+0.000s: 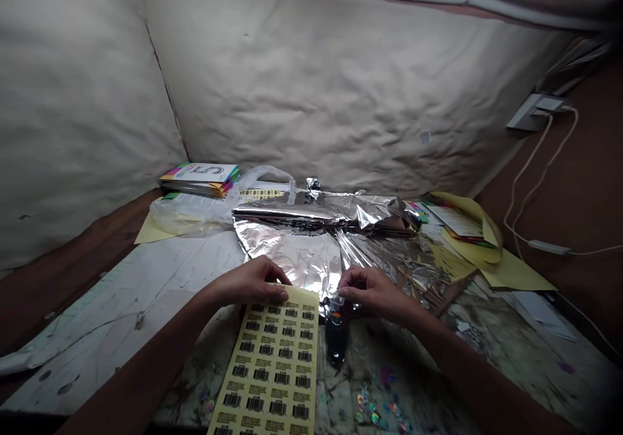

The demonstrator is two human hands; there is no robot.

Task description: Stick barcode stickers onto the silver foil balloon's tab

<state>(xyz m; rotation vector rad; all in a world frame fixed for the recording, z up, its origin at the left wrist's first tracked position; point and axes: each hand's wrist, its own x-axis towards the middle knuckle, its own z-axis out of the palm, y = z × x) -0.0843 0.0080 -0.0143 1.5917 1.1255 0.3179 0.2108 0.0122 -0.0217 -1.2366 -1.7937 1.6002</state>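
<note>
Left hand [250, 281] fingers pressed on barcode sheet [267, 363]; right hand [374, 292] pinching dark bottle's [337, 339] neck.

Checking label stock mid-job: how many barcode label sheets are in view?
2: one label sheet under the left hand, another label sheet far back by the plastic bag. More may be hidden beneath the foil.

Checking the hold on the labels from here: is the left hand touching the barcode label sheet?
Touching. The head view shows the left hand with its fingertips on the top edge of the barcode label sheet, with no gap between them.
</note>
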